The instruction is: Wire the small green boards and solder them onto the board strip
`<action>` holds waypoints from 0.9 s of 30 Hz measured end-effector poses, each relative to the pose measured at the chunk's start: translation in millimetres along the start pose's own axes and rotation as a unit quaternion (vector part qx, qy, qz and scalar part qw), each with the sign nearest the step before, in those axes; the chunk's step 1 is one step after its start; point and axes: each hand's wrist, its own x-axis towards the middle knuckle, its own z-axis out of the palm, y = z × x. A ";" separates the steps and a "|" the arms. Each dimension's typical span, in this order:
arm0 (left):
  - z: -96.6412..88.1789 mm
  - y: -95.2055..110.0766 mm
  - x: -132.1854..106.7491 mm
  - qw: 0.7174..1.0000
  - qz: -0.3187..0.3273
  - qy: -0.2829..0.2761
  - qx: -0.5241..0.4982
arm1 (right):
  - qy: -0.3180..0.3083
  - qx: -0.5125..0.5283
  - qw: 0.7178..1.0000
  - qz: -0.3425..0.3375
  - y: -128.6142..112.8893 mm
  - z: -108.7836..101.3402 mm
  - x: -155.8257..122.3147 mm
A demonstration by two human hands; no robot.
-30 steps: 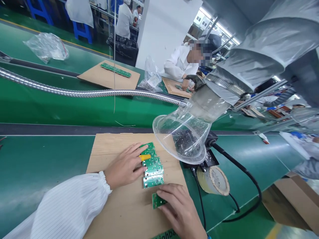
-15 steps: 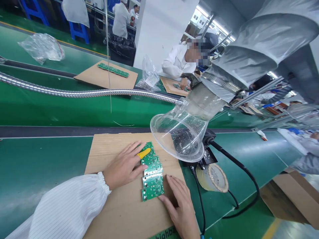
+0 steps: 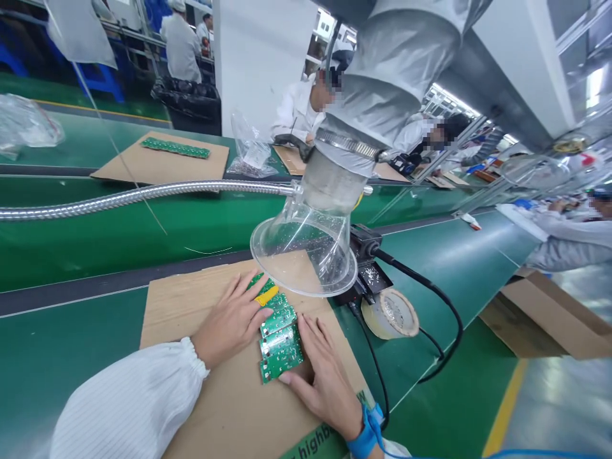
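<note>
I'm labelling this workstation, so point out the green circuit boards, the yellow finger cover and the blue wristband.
Green circuit boards [image 3: 281, 343]: head view, on a lower board's face.
Yellow finger cover [image 3: 267, 295]: head view, midway along it.
Blue wristband [image 3: 362, 436]: head view, outer band.

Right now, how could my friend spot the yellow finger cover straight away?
Start at the cardboard sheet nearest the camera. There, the left hand partly covers a row of green circuit boards. The yellow finger cover wraps its index finger; its other fingers look bare.
</note>
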 end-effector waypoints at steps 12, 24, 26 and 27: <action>-5.8 -10.2 26.4 0.997 0.067 -0.037 -0.024 | -0.010 -0.012 1.000 -0.017 3.6 1.5 0.0; 2.2 -8.1 30.6 0.997 0.075 -0.018 -0.012 | 0.002 -0.015 1.000 0.005 5.7 6.7 -0.8; 1.8 -7.2 30.6 0.997 0.071 -0.018 -0.008 | 0.005 -0.016 1.000 0.007 5.8 7.3 -1.3; 1.4 -6.5 30.7 0.998 0.067 -0.018 -0.006 | 0.008 -0.016 1.000 0.008 5.9 7.7 -1.8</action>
